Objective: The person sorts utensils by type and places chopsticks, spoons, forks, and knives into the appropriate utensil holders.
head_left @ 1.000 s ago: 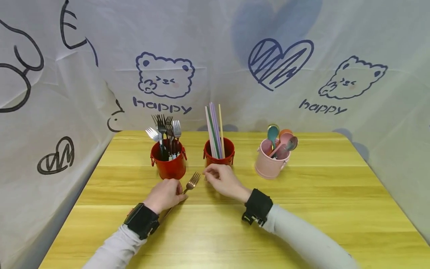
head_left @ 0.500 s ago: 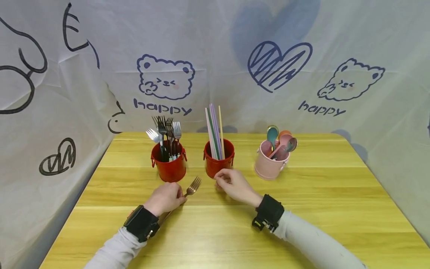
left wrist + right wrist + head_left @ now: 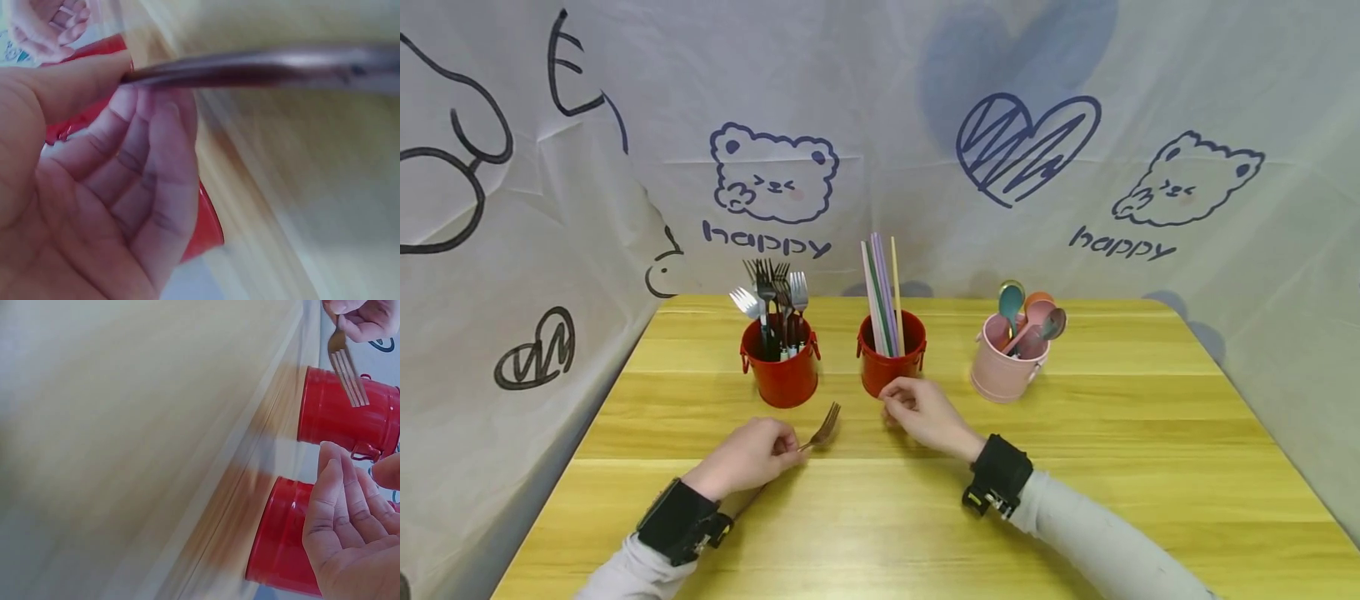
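Observation:
My left hand (image 3: 754, 454) pinches a copper-coloured fork (image 3: 825, 427) by its handle, between thumb and fingertips. The tines point away, toward the far side of the table, in front of the left red bucket (image 3: 788, 383). In the left wrist view the fork's handle (image 3: 269, 67) extends past the thumb; in the right wrist view its tined head (image 3: 342, 359) appears lifted off the table. My right hand (image 3: 928, 417) hovers in front of the middle red bucket (image 3: 880, 377), fingers loosely bent, nothing between them.
Several forks (image 3: 765, 287) stand tines up in the left bucket. Straws (image 3: 880, 292) in several colours fill the middle one. A pink bucket (image 3: 1000, 375) at right holds several spoons (image 3: 1040, 313). Behind the wooden table (image 3: 880, 533) hangs a white cloth (image 3: 895, 125) with drawings.
My left hand has drawn back to the left and nearer, carrying the fork. My right hand shifted right, away from the fork, then stayed in place.

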A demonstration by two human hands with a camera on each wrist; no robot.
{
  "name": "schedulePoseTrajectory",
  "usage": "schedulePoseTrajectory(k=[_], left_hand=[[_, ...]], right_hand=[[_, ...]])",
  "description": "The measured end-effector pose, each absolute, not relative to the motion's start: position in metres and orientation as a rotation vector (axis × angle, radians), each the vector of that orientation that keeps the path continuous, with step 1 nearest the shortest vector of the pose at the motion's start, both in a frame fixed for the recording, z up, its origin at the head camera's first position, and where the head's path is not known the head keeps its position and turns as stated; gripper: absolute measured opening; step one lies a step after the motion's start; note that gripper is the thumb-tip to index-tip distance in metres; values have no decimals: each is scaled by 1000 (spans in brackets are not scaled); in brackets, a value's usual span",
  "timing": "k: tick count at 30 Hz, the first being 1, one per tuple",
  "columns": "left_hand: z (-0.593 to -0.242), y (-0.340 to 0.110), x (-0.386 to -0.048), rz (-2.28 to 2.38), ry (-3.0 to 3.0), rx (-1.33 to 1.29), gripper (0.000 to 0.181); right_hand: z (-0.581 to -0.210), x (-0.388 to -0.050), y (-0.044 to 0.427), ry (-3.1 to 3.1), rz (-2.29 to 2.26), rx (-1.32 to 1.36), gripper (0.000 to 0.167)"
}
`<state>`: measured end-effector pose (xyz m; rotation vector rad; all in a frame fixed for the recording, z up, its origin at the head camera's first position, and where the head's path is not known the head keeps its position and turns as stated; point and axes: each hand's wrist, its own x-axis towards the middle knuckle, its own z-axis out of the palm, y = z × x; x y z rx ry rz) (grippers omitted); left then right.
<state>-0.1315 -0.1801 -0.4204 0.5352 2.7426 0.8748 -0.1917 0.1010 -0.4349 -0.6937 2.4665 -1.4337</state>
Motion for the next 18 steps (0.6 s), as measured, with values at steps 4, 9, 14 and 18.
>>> schedulePoseTrajectory(k=[4,9,14,18], left_hand=[[-419,-192,-131,932,2706,574,12],[-411,-203,-130,998,2667,566,12],[-399,-210,-130,1062,2698,515,13],[-394,-215,-132,1113,2738,484,13]], right_hand=[[-435,-192,96,2453,-1445,-708,22],[-435,-193,88,2433,-1459,-723,22],[-434,-193,78,2430,-1436,-730,24],[-435,-195,69,2459,-1408,-756,24]])
